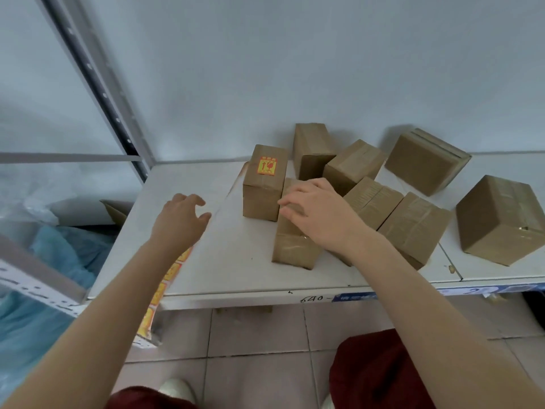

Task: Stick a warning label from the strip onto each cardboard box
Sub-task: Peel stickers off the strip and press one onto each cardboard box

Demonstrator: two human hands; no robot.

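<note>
A labelled cardboard box [261,199] stands upright on the white table [236,270], with an orange and yellow warning label [267,166] on its top. Just to its right lies a plain cardboard box [290,247]. My right hand [320,214] lies over that box, fingers curled over its top left edge. My left hand [181,219] hovers above the table's left part with loosely bent fingers, holding nothing. The label strip [153,302] runs under my left forearm and hangs over the table's front edge.
Several more plain boxes lie behind and to the right, such as a far box [427,160] and a large box [501,219]. A metal shelf post [97,75] and blue plastic bags [59,255] are at the left. The wall is close behind.
</note>
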